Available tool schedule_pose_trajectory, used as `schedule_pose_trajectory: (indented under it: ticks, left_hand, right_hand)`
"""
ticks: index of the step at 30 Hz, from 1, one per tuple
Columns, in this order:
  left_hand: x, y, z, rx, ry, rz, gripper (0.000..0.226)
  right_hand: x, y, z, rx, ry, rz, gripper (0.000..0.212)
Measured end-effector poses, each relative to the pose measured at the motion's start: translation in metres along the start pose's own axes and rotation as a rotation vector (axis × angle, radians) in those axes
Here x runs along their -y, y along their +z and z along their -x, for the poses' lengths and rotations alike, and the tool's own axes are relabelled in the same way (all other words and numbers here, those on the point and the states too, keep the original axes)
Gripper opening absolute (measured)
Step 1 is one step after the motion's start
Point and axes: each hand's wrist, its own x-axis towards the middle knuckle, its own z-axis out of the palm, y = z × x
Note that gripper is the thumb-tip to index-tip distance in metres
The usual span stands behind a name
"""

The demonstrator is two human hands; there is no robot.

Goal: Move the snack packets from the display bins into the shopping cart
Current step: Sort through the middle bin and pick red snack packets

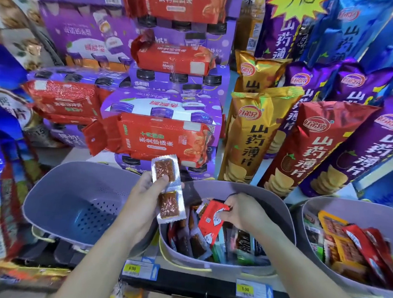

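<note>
My left hand [147, 193] grips two clear-wrapped brown snack packets [168, 191], one above the other, over the gap between the left and middle bins. My right hand [242, 212] pinches a red snack packet [212, 218] at its top edge, inside the middle grey bin [278, 208], which holds several dark and red packets. The left grey bin [68, 185] shows only its perforated bottom. A right grey bin [314, 206] holds several red and orange packets. No shopping cart is in view.
Behind the bins stand tall chip bags in gold [251, 134], red [309, 147] and purple, and stacked purple drink boxes with red rice packs [153, 138]. Price tags [246, 289] line the shelf edge below the bins. Blue bags crowd the left side.
</note>
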Motion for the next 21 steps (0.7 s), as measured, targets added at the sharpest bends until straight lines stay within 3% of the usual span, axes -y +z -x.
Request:
schedule_pose_trajectory:
  ticks: [2,7,11,18,21]
  left_hand:
    - [0.000,-0.001,-0.001,-0.002,-0.008,0.022,0.018]
    - [0.002,-0.002,-0.003,0.042,-0.005,0.009,0.020]
    - [0.004,0.000,-0.004,0.077,0.017,-0.085,0.021]
    - [0.006,0.015,0.002,0.185,0.002,-0.144,0.020]
    - [0.010,0.018,0.004,0.226,0.006,-0.163,0.041]
  right_hand:
    - [-0.003,0.000,0.000,0.002,-0.010,-0.111,0.035]
    - [-0.023,-0.012,0.008,-0.038,-0.128,-0.708,0.009]
    - [-0.026,-0.035,0.019,0.020,-0.241,-1.005,0.011]
    - [0.007,-0.057,0.028,0.084,-0.293,-1.173,0.014]
    - [0.031,-0.053,0.029,0.068,-0.255,-1.190,0.020]
